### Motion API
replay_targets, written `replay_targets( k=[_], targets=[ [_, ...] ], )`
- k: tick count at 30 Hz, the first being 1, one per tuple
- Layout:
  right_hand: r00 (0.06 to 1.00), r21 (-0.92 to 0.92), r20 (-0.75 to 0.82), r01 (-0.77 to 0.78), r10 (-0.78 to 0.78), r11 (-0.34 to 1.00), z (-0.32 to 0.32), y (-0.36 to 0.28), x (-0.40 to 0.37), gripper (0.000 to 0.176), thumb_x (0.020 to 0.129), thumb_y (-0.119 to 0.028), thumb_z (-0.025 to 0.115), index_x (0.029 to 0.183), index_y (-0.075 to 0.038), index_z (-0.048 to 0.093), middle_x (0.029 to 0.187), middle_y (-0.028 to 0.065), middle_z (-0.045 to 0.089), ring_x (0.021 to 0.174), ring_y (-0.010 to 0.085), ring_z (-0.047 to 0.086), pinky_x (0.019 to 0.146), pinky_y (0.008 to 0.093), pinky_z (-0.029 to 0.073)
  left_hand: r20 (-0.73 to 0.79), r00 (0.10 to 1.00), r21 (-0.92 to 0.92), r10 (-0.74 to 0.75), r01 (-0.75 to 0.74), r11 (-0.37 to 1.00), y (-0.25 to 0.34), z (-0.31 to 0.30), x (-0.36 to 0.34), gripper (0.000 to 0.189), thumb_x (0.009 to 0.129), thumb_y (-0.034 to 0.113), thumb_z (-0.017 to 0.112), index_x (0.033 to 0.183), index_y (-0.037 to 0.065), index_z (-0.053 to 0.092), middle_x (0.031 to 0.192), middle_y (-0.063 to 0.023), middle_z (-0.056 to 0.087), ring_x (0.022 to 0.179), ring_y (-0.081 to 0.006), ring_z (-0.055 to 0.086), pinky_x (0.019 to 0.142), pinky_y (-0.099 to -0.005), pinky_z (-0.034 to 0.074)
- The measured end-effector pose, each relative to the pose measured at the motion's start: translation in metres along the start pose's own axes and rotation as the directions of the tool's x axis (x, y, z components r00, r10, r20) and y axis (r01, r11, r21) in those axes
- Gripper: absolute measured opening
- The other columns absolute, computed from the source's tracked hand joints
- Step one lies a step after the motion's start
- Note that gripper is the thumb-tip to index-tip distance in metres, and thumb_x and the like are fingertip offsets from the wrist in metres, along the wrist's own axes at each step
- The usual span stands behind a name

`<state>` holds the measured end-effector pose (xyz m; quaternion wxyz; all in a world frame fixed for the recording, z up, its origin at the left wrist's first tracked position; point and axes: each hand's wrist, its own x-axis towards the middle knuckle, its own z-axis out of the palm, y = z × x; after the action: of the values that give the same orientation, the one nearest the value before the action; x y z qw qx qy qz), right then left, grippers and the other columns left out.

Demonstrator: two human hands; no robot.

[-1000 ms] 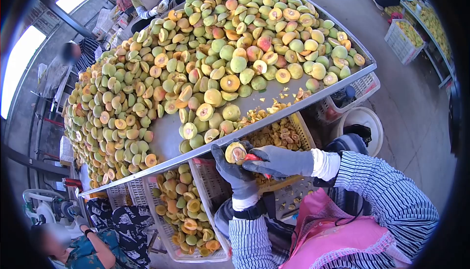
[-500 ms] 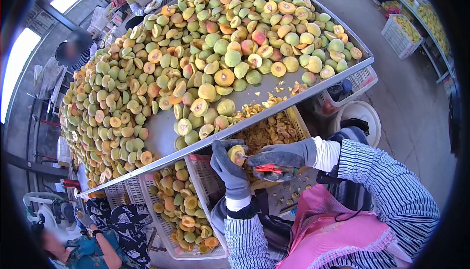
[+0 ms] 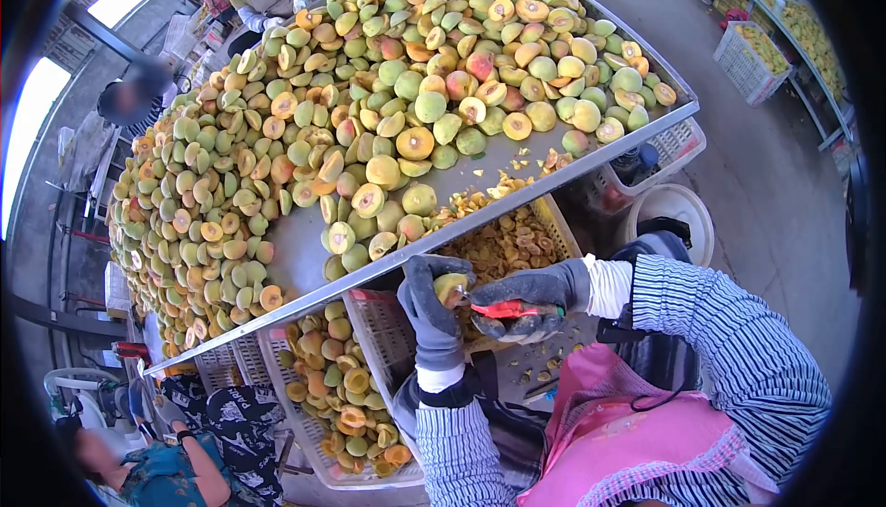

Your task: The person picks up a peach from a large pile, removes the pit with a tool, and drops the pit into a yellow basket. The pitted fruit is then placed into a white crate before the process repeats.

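Fruit [image 3: 449, 287], round and yellow-green, is cupped by the grey-gloved left hand [image 3: 430, 315], apparently for steadiness; at three o'clock, a red-handled, metal-tipped tool [image 3: 506, 310] is gripped by the grey-gloved right hand [image 3: 544, 293], aimed inward.

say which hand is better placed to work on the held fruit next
Probably the right hand: it holds the red-handled tool, tip toward the fruit. The left hand is occupied holding that fruit.

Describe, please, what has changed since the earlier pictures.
The yellow-green fruit half has turned in the grey-gloved left hand, cut face toward the red-handled tool; the grey-gloved right hand has rolled, exposing more of that tool. Both kept hold.
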<state>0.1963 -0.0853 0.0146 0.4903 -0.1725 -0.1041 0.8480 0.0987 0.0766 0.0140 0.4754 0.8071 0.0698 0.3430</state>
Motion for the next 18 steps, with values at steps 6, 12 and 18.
replay_targets(
  k=[6, 12, 18],
  targets=[
    [0.993, -0.086, -0.087, 0.070, -0.078, 0.994, 0.002, 0.007, 0.005, 0.050, 0.098, -0.058, 0.048, 0.092, -0.009, 0.061, 0.058, -0.0014, 0.051, 0.042, 0.0090, 0.046, 0.037, 0.0232, 0.036, 0.202, 0.925, -0.283, -0.321, 0.369, 0.886, 0.007, 0.000, 0.007, 0.046, 0.102, 0.039, 0.045, 0.099, -0.004, 0.063, 0.072, -0.0088, 0.065, 0.067, -0.0164, 0.062, 0.062, -0.0278, 0.049],
    [0.861, -0.746, -0.400, -0.106, -0.315, 0.657, 0.021, -0.011, 0.010, 0.055, 0.094, -0.060, 0.053, 0.089, -0.006, 0.062, 0.058, -0.0002, 0.051, 0.047, 0.0102, 0.047, 0.043, 0.0251, 0.037, 0.016, 0.841, -0.708, -0.541, 0.392, 0.588, -0.040, 0.011, -0.026, 0.043, 0.102, 0.033, 0.049, 0.136, 0.008, 0.045, 0.096, -0.0152, 0.067, 0.075, -0.0259, 0.068, 0.068, -0.0377, 0.059],
    [0.888, -0.540, -0.414, -0.062, -0.200, 0.839, 0.023, -0.003, 0.007, 0.054, 0.095, -0.058, 0.053, 0.088, -0.006, 0.063, 0.062, 0.0013, 0.054, 0.048, 0.0103, 0.050, 0.045, 0.0248, 0.041, 0.045, 0.999, 0.032, -0.004, 0.003, 0.999, -0.001, -0.008, -0.005, 0.028, 0.093, 0.028, 0.063, 0.106, 0.004, 0.060, 0.088, -0.0144, 0.066, 0.071, -0.0258, 0.068, 0.065, -0.0334, 0.054]
  ],
)
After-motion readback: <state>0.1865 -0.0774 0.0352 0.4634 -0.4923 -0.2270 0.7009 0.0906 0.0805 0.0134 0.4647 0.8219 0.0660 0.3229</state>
